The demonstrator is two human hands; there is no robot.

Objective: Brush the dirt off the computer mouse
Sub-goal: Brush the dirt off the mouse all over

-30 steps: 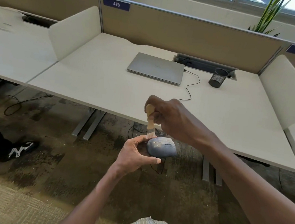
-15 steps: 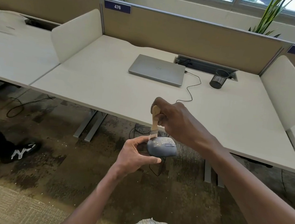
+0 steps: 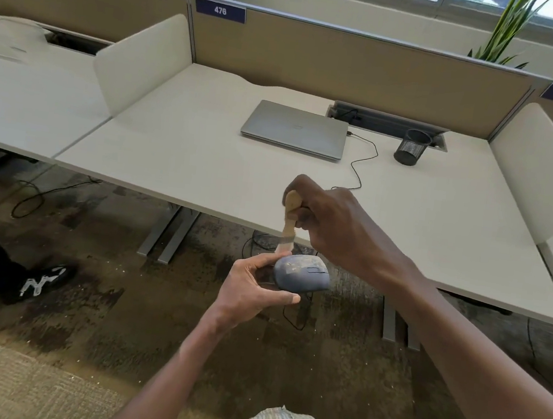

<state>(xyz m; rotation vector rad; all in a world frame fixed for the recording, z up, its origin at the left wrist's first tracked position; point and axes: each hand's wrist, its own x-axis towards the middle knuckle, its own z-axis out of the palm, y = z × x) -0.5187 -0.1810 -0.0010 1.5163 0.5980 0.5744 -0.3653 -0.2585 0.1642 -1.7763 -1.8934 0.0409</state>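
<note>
A grey-blue computer mouse [image 3: 302, 274] speckled with pale dirt is held in the air in front of the desk edge. My left hand [image 3: 252, 286] grips it from the left and below, thumb on top. My right hand [image 3: 332, 222] is closed around a small brush with a light wooden handle [image 3: 290, 217], held upright. The bristles point down and meet the mouse's top left edge, next to my left thumb.
The white desk [image 3: 178, 150] carries a closed silver laptop [image 3: 296, 129], its black cable [image 3: 362, 165] and a black mesh pen cup [image 3: 412, 147]. White dividers stand left and right. Another person's leg and shoe [image 3: 39, 282] are on the carpet at left.
The brush has shifted slightly down and up against the mouse's left top edge. Both hands and the mouse stay at about the same place; the camera view has drifted a little.
</note>
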